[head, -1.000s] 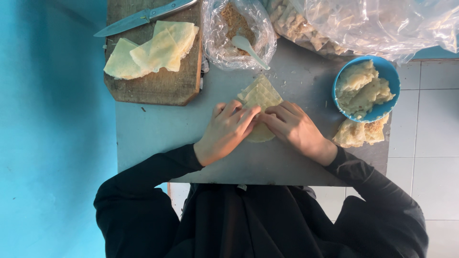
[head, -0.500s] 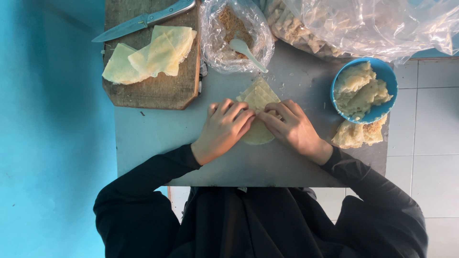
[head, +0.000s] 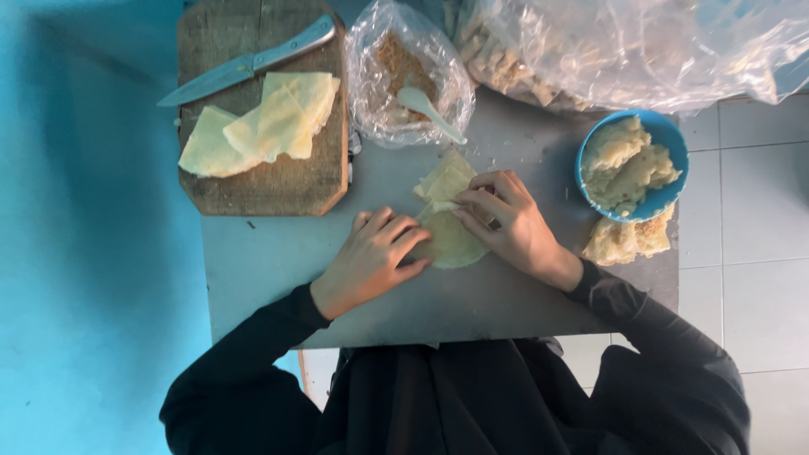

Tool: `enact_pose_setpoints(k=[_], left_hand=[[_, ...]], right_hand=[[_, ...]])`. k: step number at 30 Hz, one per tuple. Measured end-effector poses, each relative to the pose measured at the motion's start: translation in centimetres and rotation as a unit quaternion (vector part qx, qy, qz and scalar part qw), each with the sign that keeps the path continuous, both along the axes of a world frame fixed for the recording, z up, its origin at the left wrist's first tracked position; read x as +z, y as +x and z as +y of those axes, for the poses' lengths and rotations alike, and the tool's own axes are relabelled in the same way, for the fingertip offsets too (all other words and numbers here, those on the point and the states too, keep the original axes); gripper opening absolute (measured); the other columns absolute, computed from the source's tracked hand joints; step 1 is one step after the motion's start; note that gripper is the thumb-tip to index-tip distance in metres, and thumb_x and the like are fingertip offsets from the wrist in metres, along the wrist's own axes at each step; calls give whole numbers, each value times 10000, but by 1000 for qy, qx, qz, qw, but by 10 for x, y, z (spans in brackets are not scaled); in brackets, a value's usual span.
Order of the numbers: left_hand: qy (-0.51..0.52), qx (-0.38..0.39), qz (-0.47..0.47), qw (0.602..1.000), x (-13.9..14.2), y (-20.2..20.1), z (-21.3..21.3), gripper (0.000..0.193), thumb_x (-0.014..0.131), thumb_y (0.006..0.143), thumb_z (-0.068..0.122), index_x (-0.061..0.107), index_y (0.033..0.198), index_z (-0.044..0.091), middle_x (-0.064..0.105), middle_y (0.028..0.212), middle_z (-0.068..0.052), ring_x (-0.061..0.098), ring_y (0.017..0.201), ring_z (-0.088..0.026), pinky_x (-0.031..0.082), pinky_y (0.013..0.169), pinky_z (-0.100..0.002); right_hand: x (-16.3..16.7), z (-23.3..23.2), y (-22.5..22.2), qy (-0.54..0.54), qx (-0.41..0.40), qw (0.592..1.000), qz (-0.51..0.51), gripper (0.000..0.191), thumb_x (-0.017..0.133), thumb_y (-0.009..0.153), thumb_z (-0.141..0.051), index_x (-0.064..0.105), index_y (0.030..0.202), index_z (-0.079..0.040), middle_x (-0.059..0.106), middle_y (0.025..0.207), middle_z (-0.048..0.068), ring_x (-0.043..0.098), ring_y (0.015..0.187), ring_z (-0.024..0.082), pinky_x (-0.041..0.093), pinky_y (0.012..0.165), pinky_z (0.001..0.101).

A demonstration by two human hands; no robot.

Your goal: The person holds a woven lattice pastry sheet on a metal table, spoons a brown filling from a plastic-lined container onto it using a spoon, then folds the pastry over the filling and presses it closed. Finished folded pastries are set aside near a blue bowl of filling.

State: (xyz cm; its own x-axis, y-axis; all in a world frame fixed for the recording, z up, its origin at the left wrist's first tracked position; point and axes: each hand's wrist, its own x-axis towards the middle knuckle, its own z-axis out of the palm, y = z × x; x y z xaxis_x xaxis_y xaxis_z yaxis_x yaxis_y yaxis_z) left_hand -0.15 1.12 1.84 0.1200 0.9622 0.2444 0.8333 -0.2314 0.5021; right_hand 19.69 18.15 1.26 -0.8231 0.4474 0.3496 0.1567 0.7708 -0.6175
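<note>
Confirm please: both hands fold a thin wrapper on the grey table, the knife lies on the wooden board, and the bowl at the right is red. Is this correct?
Not quite. The bowl is blue, not red, as the head view shows. The rest holds: left hand and right hand fold the wrapper on the grey table, and the knife lies on the wooden board.

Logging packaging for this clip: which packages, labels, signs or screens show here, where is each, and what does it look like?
Small clear plastic bag: top centre of the grey table, right of the wooden board; open, crinkled, brownish crumbly filling and a white spoon inside.
Large clear plastic bag: top right, rumpled, pale folded pieces inside.
No labels, signs or screens visible.
</note>
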Motion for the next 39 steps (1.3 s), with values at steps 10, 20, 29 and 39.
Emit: enact_pose_setpoints(k=[10, 20, 29, 39], left_hand=[[5, -39, 43, 998, 6, -3, -2, 359, 769, 888, 277, 690, 1196, 109, 626, 1138, -30, 556, 1026, -240, 412, 837, -394], [78, -93, 155, 980, 4, -6, -1, 331, 695, 894, 183, 664, 1197, 53, 618, 1060, -26, 572, 922, -183, 422, 778, -332], [91, -96, 178, 975, -6, -10, -4, 373, 632, 860, 96, 676, 1229, 70, 629, 1062, -32, 583, 925, -174, 433, 785, -319], [102, -72, 132, 983, -4, -5, -5, 239, 703, 925, 180, 662, 1152, 119, 619, 1061, -24, 593, 941, -182, 431, 807, -351]], right_hand=[[54, -1, 26, -369, -39, 919, -130, 231, 738, 925, -173, 725, 1127, -63, 642, 839, 31, 512, 732, 86, 452, 628, 249], [178, 62, 83, -79, -184, 962, -184, 252, 827, 816, -114, 795, 1065, -133, 776, 905, -5, 671, 769, 120, 547, 708, 273], [200, 83, 51, 340, -219, 915, -14, 223, 784, 985, 10, 725, 1198, -17, 714, 1157, 111, 661, 956, 259, 538, 811, 396], [94, 41, -30, 363, 31, 927, -89, 437, 729, 924, -236, 628, 1304, -44, 632, 914, 62, 660, 777, 185, 563, 639, 327]])
